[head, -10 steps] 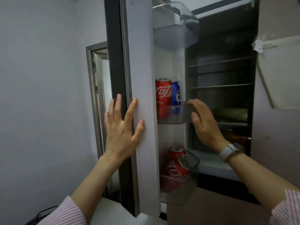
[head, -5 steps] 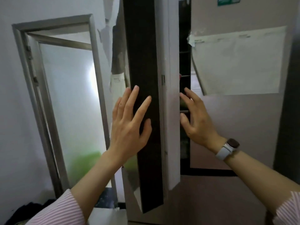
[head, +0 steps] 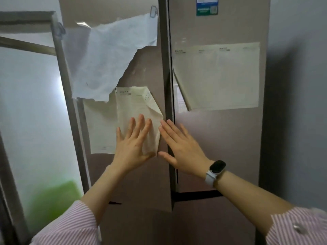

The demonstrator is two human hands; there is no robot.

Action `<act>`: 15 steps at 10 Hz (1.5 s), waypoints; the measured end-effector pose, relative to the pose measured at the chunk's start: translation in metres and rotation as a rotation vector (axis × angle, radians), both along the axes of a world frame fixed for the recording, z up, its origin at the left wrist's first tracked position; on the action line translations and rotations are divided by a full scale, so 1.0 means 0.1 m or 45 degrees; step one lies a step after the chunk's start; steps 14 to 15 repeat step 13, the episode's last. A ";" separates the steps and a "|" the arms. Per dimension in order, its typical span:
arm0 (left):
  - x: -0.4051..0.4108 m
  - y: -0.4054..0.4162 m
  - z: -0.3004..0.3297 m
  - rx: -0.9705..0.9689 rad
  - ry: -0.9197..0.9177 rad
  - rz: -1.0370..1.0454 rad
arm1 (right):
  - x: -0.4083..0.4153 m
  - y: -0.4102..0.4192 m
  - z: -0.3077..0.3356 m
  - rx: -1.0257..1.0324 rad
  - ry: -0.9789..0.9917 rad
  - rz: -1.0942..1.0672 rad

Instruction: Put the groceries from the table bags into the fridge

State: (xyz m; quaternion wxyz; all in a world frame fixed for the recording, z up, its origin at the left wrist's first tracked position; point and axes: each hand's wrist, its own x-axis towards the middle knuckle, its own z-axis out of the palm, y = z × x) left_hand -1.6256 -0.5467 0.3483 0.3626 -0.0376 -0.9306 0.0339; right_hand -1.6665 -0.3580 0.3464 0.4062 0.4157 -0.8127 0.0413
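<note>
The brown two-door fridge fills the view. Its left door [head: 141, 183] is swung almost shut against the right door [head: 230, 147]; a dark gap runs between them. My left hand [head: 134, 147] lies flat, fingers spread, on the left door, partly over a folded cream paper [head: 136, 110] stuck there. My right hand [head: 180, 147], a watch on its wrist, lies flat across the seam between the doors. Neither hand holds anything. The fridge's inside, the cans and the grocery bags are out of view.
A torn white sheet [head: 109, 55] hangs clipped on the left door. A large cream sheet [head: 221, 76] is taped to the right door, a label [head: 207, 6] above it. A metal-framed frosted glass door [head: 31, 112] stands at the left, a grey wall [head: 300, 85] at the right.
The left fridge door has swung from wide open to nearly shut, hiding the shelves and cans. Both hands moved with it and now lie flat on the door fronts.
</note>
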 end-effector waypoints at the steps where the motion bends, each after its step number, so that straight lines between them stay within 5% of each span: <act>1: -0.14 0.00 -0.04 0.007 0.080 -0.001 | -0.24 0.01 -0.04 0.086 0.059 -0.146; 4: -0.29 -0.01 -0.02 -0.038 0.148 0.021 | -0.47 -0.04 -0.12 0.008 0.388 -0.292; 10: -0.64 0.13 0.00 -0.046 -0.039 0.157 | -0.77 -0.25 -0.10 0.007 0.161 -0.655; 12: -0.71 0.09 -0.01 -0.076 -0.012 0.154 | -0.70 -0.22 -0.04 -0.067 -0.047 -0.387; 13: -0.79 0.05 -0.07 -0.029 0.125 0.124 | -0.53 -0.14 0.11 -0.205 -0.399 -0.058; 15: -0.79 0.05 -0.07 -0.029 0.125 0.124 | -0.53 -0.14 0.11 -0.205 -0.399 -0.058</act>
